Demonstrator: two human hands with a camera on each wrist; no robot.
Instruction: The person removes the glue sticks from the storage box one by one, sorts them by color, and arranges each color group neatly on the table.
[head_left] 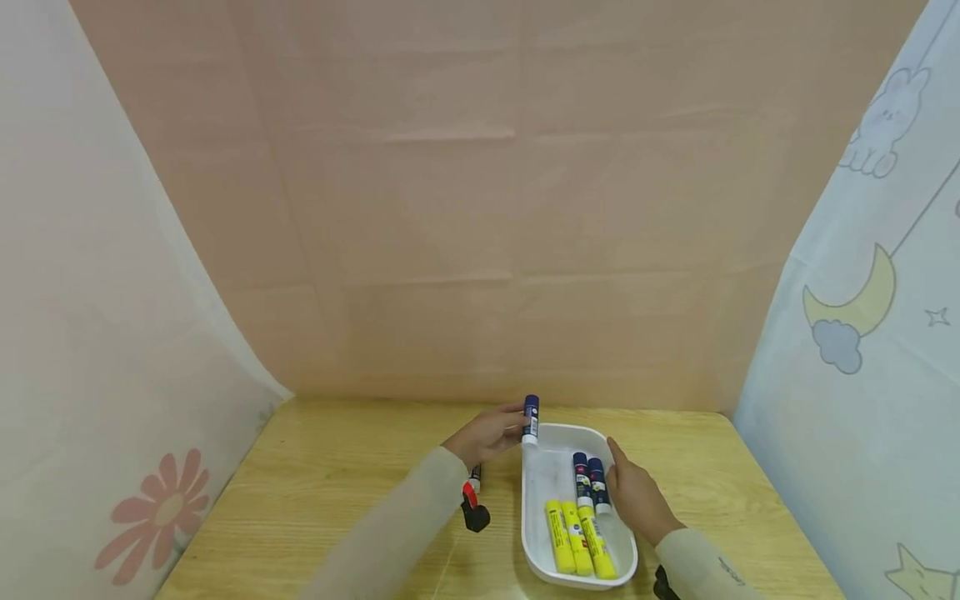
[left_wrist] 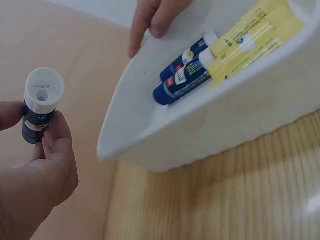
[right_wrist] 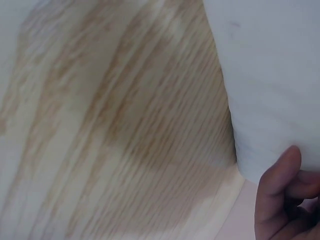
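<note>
In the head view my left hand pinches a dark blue glue stick between thumb and fingers, near the far left corner of a white tray. The stick is upright, blue cap on top; its white base faces the left wrist camera. My right hand grips the tray's right rim, with curled fingers against the outer wall in the right wrist view. Inside the tray lie two blue glue sticks side by side, and nearer me three yellow glue sticks.
Beneath my left wrist, a small dark and white stick lies on the wooden table, mostly hidden. A tan sheet rises behind the table, with patterned white cloths at both sides.
</note>
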